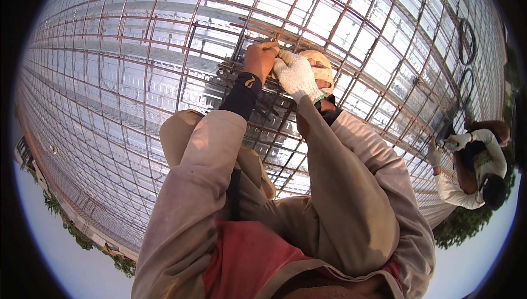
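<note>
My bare left hand (261,60), with a dark band at the wrist, is closed at a cluster of rusty reinforcing bars (258,31). Beside it, my right hand (295,74) wears a white knitted glove and is closed too. The fingertips of both hands meet just over the bars. Whatever they pinch is too small to make out. Next to the right glove shows my foot in a tan strapped sandal (321,68). Short bar ends and a dark gap in the mesh lie under the hands.
A wide grid of steel bars (148,60) spreads over shiny ribbed metal decking (175,82). At the right another person (477,162) in white gloves bends over the mesh. Dark looped coils (466,41) lie near that person. Trees (461,225) stand past the edge.
</note>
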A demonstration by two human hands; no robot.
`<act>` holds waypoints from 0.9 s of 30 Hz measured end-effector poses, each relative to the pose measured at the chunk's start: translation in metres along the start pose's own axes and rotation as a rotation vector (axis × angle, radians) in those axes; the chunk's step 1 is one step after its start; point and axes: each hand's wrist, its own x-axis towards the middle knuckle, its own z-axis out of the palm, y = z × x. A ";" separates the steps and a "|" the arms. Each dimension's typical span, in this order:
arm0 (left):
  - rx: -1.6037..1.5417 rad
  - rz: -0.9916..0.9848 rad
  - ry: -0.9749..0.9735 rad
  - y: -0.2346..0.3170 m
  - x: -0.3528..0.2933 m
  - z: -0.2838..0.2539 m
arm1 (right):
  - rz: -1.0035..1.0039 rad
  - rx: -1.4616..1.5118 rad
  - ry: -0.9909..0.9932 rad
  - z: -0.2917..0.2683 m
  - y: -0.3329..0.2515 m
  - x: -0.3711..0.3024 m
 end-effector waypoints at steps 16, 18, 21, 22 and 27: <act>-0.341 0.011 0.070 0.000 0.001 -0.002 | 0.051 0.125 -0.081 -0.053 -0.004 0.005; -0.230 0.054 0.128 0.001 0.002 0.007 | -0.182 -0.045 0.084 -0.048 0.005 0.023; -0.046 0.112 0.178 -0.003 0.007 0.002 | -0.220 -0.195 -0.076 -0.046 -0.012 0.044; 0.016 0.132 0.177 -0.006 0.010 0.000 | -0.201 -0.192 -0.155 -0.046 -0.014 0.050; -0.020 0.137 0.213 0.007 -0.004 0.001 | -0.148 -0.284 -0.284 -0.050 -0.025 0.066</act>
